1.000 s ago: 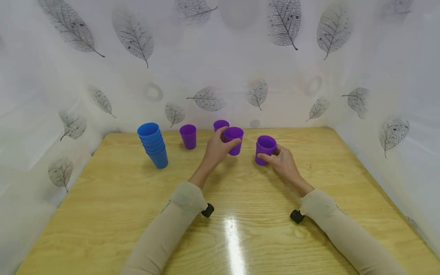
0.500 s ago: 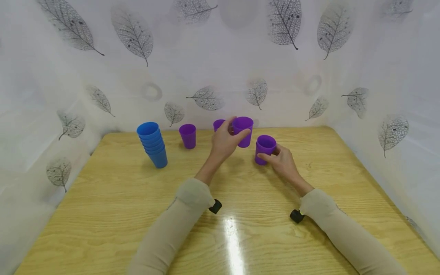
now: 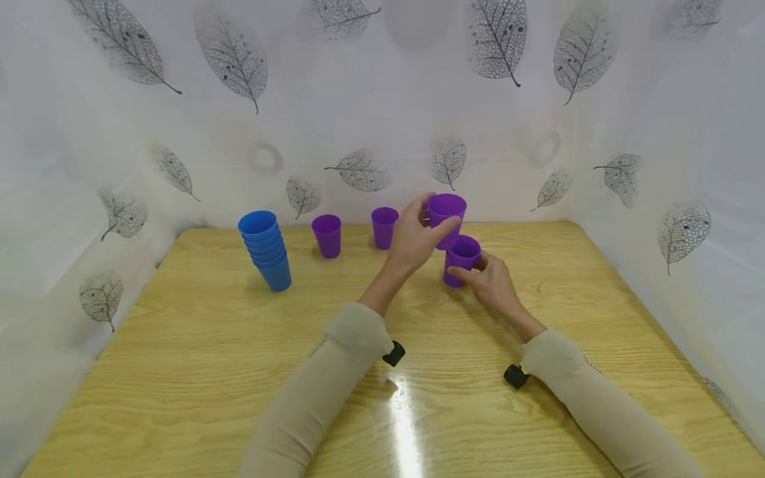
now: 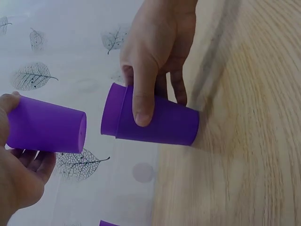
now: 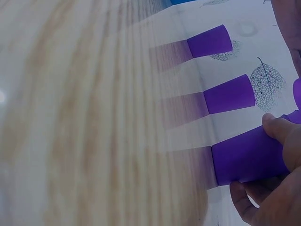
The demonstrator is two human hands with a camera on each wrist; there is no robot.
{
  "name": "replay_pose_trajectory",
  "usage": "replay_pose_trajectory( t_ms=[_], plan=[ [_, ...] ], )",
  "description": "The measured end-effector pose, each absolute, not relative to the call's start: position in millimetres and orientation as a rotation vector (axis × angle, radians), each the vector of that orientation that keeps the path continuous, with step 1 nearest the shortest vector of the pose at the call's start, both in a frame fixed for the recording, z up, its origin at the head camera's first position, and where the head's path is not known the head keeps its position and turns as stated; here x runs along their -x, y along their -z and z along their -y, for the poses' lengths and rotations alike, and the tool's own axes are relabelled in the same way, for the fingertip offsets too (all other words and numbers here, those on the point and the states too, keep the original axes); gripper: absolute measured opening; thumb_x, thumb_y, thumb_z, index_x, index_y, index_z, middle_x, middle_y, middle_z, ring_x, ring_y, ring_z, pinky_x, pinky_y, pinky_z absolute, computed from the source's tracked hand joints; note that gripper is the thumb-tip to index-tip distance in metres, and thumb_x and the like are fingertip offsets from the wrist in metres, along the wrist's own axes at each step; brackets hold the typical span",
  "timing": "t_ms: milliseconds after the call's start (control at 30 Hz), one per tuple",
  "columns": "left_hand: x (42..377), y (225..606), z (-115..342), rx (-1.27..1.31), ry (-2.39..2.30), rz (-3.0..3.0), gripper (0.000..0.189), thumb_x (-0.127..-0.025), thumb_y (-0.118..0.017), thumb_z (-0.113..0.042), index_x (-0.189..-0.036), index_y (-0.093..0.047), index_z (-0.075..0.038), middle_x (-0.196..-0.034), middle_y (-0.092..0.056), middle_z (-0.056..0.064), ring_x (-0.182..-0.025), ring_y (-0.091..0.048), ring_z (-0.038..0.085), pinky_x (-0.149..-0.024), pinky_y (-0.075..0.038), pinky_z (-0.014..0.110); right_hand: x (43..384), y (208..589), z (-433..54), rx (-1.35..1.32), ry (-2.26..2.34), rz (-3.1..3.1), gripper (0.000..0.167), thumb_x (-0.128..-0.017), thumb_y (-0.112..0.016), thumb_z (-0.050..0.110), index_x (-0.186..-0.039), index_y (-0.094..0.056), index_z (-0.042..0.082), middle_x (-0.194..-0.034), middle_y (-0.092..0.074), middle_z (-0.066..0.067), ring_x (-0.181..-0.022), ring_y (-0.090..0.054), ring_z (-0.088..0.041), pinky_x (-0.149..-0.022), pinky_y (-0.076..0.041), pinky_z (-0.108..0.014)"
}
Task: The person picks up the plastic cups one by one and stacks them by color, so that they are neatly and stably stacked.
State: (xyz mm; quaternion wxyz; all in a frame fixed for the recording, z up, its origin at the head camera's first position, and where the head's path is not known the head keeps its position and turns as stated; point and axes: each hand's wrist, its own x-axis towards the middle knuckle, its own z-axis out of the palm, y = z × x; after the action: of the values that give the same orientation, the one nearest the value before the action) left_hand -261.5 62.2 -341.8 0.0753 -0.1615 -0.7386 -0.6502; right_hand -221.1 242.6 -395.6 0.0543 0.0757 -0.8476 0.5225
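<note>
My left hand (image 3: 415, 239) grips a purple plastic cup (image 4: 49, 125) by its side and holds it upright in the air. Below it, on the table, stand two nested purple cups (image 4: 162, 122), their double rim plain in the left wrist view. Around these cups curl the thumb and fingers of my right hand (image 3: 495, 282). The raised cup's base is just above the rim of the nested pair; the left wrist view shows a gap between them. Left of my hands, a single purple cup (image 3: 384, 229) and another purple cup (image 3: 327, 237) stand upright near the table's back edge.
A tall stack of nested blue cups (image 3: 269, 255) stands at the left of the wooden table (image 3: 197, 372). White sheeting with a leaf print (image 3: 358, 106) encloses the table at the back and both sides.
My left hand has moved right and upward with its purple cup, now over the nested pair. The cup standing behind it has come into full view. My right hand stays put.
</note>
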Motion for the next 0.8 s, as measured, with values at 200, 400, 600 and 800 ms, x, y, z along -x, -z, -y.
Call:
replay_pose_trajectory(
  t_ms=[200,400,600,800],
  plan=[
    [260,342,-71,0.537,1.956,2.18,0.069,-0.092,-0.08,-0.029,-0.151,-0.05,-0.007,-0.128,-0.068,0.009,-0.11,-0.068,0.02,-0.092,-0.056,0.027,224,399,-244,-0.21,-1.587,2.584,0.051,-0.094,-0.077,0.011,-0.135,-0.057,-0.012,-0.128,-0.065,-0.031,-0.121,-0.062,-0.042,-0.107,-0.048,-0.049],
    [259,345,-81,0.564,1.962,2.208,0.072,-0.092,-0.08,-0.029,-0.152,-0.048,-0.005,-0.13,-0.068,0.009,-0.113,-0.067,0.02,-0.095,-0.055,0.027,241,425,-255,-0.208,-1.577,2.574,0.056,-0.093,-0.08,0.024,-0.136,-0.06,-0.005,-0.127,-0.068,-0.025,-0.119,-0.064,-0.036,-0.107,-0.047,-0.048],
    [259,350,-89,0.563,1.961,2.235,0.073,-0.091,-0.081,-0.027,-0.152,-0.047,-0.005,-0.133,-0.067,0.011,-0.117,-0.066,0.022,-0.098,-0.053,0.027,244,428,-257,-0.213,-1.564,2.573,0.056,-0.091,-0.082,0.028,-0.132,-0.063,-0.004,-0.124,-0.069,-0.024,-0.115,-0.066,-0.034,-0.103,-0.05,-0.046],
    [260,356,-92,0.572,1.963,2.245,0.073,-0.091,-0.08,-0.025,-0.152,-0.046,-0.003,-0.134,-0.066,0.013,-0.118,-0.066,0.023,-0.1,-0.053,0.027,235,415,-252,-0.228,-1.574,2.585,0.052,-0.094,-0.079,0.019,-0.134,-0.06,-0.008,-0.126,-0.067,-0.028,-0.118,-0.064,-0.039,-0.105,-0.049,-0.049]
  ],
)
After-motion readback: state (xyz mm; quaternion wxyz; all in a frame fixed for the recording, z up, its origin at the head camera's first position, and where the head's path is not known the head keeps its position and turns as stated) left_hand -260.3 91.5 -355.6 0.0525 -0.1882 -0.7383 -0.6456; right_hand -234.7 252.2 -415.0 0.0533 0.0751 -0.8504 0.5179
